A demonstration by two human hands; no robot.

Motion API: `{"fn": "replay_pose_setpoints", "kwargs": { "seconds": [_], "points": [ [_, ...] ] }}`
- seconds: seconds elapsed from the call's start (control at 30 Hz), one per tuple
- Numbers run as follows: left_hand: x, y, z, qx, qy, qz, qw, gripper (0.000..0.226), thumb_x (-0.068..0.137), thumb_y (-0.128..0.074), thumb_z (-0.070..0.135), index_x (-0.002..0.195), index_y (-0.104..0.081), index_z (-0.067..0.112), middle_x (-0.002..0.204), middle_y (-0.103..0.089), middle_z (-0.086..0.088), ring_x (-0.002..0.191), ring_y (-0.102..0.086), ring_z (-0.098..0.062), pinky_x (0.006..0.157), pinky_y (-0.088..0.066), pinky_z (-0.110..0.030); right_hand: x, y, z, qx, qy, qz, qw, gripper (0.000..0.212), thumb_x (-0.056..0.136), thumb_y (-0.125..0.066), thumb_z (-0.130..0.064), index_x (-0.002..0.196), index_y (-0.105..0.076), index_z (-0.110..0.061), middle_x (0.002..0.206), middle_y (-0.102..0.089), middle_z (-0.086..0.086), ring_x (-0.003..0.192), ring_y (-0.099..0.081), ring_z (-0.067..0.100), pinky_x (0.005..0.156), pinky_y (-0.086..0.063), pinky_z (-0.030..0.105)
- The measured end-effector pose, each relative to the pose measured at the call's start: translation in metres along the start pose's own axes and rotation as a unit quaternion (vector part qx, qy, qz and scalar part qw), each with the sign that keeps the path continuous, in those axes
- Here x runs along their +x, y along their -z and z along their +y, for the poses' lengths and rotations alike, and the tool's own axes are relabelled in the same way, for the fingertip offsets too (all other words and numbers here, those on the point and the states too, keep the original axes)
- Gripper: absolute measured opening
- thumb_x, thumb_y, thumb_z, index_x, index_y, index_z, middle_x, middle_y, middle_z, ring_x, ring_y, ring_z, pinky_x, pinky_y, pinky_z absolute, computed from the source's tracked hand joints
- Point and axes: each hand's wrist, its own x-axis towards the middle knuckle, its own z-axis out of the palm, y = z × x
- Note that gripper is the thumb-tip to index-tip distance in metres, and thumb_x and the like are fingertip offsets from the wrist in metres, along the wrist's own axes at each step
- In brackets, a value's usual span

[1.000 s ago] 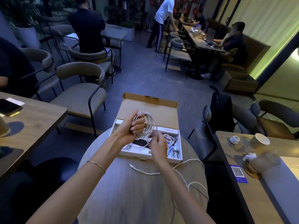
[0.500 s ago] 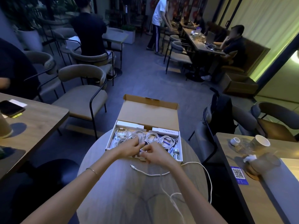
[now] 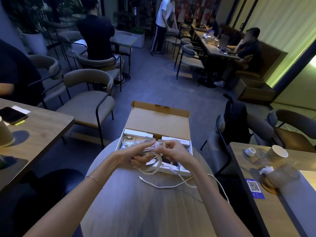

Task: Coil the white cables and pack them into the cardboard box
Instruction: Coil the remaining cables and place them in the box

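An open cardboard box [image 3: 158,124] sits at the far side of a round wooden table [image 3: 136,207], its lid flipped back. Inside lie coiled white cables [image 3: 130,141] and small white boxes [image 3: 137,133]. My left hand [image 3: 136,155] holds a coil of white cable [image 3: 152,164] just above the box's near edge. My right hand [image 3: 174,151] pinches a strand of that cable at the top of the coil. A loose white cable [image 3: 164,186] trails across the table below my right forearm, its plug end lying free.
A backpack [image 3: 236,122] hangs on the chair to the right. The right table holds cups [image 3: 277,153] and a QR card [image 3: 254,188]. A phone [image 3: 12,115] and paper cup [image 3: 5,134] are on the left table. Chairs and seated people fill the room beyond.
The coil went from raised above the box, down to the box's near edge, and is now lifted slightly again in my left hand. My right hand shifted to pinch its top.
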Motion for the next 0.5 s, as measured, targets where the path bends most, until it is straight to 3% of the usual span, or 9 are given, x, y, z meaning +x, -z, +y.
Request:
{"fn": "replay_pose_setpoints", "kwargs": {
  "seconds": [0.13, 0.23, 0.3, 0.37, 0.43, 0.5],
  "points": [
    [-0.009, 0.011, 0.014, -0.171, -0.078, -0.082, 0.979, 0.048, 0.086, -0.052, 0.053, 0.060, -0.051, 0.014, 0.036, -0.037, 0.008, 0.028, -0.024, -0.005, 0.030, -0.023, -0.013, -0.001, 0.003, 0.017, 0.088, -0.001, 0.061, 0.994, 0.040, 0.078, -0.068, -0.039, 0.061, -0.040, -0.016, 0.043, -0.030, -0.002, 0.036, -0.022, 0.008, 0.036, -0.018, 0.018],
    [-0.002, 0.018, 0.020, -0.306, -0.140, -0.173, 0.926, 0.049, 0.096, -0.035, 0.051, 0.077, -0.052, 0.008, 0.045, -0.033, 0.002, 0.036, -0.029, -0.008, 0.036, -0.029, -0.018, 0.000, -0.011, 0.030, 0.092, -0.031, 0.077, 0.992, 0.034, 0.090, -0.056, -0.039, 0.068, -0.041, -0.018, 0.039, -0.031, -0.004, 0.033, -0.023, 0.007, 0.034, -0.017, 0.016],
    [0.006, 0.018, 0.021, -0.356, -0.175, -0.137, 0.908, 0.049, 0.098, -0.030, 0.048, 0.082, -0.051, 0.006, 0.050, -0.033, 0.001, 0.040, -0.030, -0.008, 0.040, -0.035, -0.019, 0.001, -0.024, 0.036, 0.061, -0.040, 0.071, 0.995, 0.032, 0.095, -0.049, -0.039, 0.073, -0.040, -0.018, 0.037, -0.035, -0.006, 0.031, -0.026, 0.006, 0.033, -0.020, 0.016],
    [0.010, 0.017, 0.021, -0.405, -0.201, -0.076, 0.889, 0.038, 0.098, -0.039, 0.036, 0.081, -0.051, 0.004, 0.053, -0.040, -0.001, 0.043, -0.034, -0.010, 0.043, -0.040, -0.021, 0.001, -0.034, 0.040, 0.021, -0.052, 0.067, 0.996, 0.033, 0.097, -0.047, -0.036, 0.071, -0.039, -0.017, 0.038, -0.041, -0.006, 0.029, -0.030, 0.004, 0.033, -0.022, 0.016],
    [0.012, 0.016, 0.020, -0.422, -0.237, 0.020, 0.875, 0.019, 0.084, -0.062, 0.020, 0.078, -0.051, 0.006, 0.056, -0.044, -0.002, 0.044, -0.040, -0.012, 0.045, -0.044, -0.023, -0.001, -0.039, 0.041, -0.002, -0.062, 0.053, 0.997, 0.034, 0.098, -0.046, -0.034, 0.070, -0.037, -0.018, 0.043, -0.045, -0.001, 0.028, -0.032, 0.005, 0.031, -0.023, 0.017],
    [0.016, 0.016, 0.021, -0.386, -0.244, 0.132, 0.880, 0.016, 0.083, -0.060, 0.020, 0.078, -0.050, 0.008, 0.057, -0.046, 0.000, 0.045, -0.044, -0.011, 0.046, -0.045, -0.021, -0.003, -0.043, 0.040, -0.018, -0.064, 0.025, 0.997, 0.033, 0.098, -0.047, -0.034, 0.071, -0.037, -0.018, 0.045, -0.051, 0.000, 0.028, -0.037, 0.007, 0.031, -0.026, 0.017]
  ]
}}
